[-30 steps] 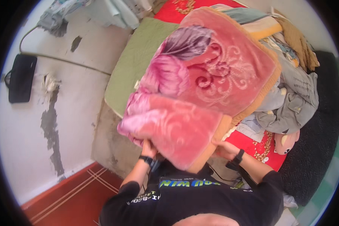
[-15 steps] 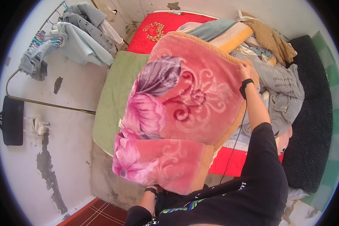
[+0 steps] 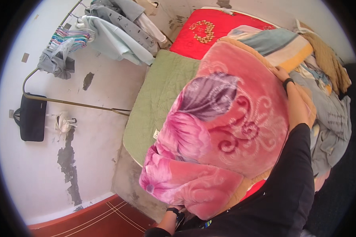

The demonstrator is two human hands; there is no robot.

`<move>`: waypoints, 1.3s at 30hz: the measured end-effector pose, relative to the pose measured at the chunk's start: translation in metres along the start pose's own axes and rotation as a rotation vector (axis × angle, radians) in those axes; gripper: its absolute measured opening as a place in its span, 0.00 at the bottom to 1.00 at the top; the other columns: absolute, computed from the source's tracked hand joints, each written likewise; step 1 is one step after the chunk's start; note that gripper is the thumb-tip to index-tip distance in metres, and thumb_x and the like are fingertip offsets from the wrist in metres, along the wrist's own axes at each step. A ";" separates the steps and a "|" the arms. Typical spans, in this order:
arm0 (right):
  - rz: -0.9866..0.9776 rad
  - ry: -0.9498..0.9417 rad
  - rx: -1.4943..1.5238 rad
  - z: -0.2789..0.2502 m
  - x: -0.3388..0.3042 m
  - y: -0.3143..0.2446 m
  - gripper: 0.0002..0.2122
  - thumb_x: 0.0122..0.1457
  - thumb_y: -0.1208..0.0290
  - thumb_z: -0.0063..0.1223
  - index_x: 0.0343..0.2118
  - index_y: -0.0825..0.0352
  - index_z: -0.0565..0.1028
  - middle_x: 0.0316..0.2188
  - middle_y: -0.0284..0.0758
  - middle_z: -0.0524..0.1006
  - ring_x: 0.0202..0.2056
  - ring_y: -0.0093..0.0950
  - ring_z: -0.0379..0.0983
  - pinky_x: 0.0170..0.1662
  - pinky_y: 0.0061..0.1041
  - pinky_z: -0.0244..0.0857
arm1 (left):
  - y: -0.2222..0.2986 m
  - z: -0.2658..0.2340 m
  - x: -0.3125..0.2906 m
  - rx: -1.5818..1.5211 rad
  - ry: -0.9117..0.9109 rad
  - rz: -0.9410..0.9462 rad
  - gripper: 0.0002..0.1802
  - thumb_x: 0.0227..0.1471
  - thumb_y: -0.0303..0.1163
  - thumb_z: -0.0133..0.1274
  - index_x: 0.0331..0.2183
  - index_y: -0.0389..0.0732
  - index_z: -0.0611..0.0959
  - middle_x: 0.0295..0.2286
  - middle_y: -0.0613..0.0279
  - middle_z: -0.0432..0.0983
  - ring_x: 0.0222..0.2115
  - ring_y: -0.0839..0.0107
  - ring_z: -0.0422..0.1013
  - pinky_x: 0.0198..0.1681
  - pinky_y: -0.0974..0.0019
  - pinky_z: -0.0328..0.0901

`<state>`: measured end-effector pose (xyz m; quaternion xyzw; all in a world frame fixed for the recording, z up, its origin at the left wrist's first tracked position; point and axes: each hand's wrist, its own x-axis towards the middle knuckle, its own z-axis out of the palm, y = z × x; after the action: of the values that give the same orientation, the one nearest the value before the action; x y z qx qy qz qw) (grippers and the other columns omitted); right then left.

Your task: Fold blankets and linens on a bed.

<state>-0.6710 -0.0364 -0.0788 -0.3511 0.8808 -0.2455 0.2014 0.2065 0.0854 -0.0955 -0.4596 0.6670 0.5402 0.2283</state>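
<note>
Two hands spread pink blanket (image 3: 225, 134) over green mattress (image 3: 158, 98).

Bedroom in a home, prob. modest. Bed w/ green quilted cover (image 3: 158, 94), red pillow (image 3: 209, 31), thick pink floral blanket (image 3: 225, 134), heap of other bedding & clothes (image 3: 328, 106). Garments hang on a wall rail (image 3: 118, 35); black bag (image 3: 32, 117) on a hook. Wall paint (image 3: 69, 166) is peeling; red floor (image 3: 87, 221).
</note>
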 end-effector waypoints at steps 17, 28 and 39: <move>-0.273 -0.489 0.227 0.058 -0.103 -0.090 0.22 0.54 0.58 0.52 0.44 0.74 0.73 0.40 0.47 0.77 0.44 0.37 0.72 0.47 0.31 0.63 | -0.088 0.022 0.023 -1.017 0.092 -0.374 0.25 0.55 0.39 0.43 0.54 0.42 0.67 0.53 0.62 0.66 0.52 0.61 0.63 0.51 0.64 0.61; -0.470 0.059 -0.236 0.070 -0.309 -0.225 0.25 0.41 0.58 0.63 0.40 0.69 0.71 0.32 0.45 0.75 0.37 0.42 0.70 0.42 0.40 0.62 | -0.072 0.005 0.041 -1.121 0.044 -0.347 0.25 0.55 0.38 0.43 0.54 0.43 0.67 0.53 0.61 0.66 0.51 0.61 0.63 0.51 0.63 0.62; 0.007 0.045 -0.288 -0.007 -0.088 -0.110 0.28 0.40 0.53 0.62 0.41 0.70 0.72 0.36 0.50 0.76 0.42 0.44 0.71 0.48 0.41 0.60 | -0.056 -0.002 0.044 -1.052 0.095 -0.412 0.24 0.56 0.38 0.43 0.54 0.43 0.67 0.53 0.61 0.66 0.51 0.61 0.63 0.50 0.63 0.62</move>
<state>-0.5589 -0.0408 0.0058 -0.3677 0.9124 -0.1238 0.1302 0.2341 0.0681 -0.1587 -0.6560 0.2139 0.7228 0.0391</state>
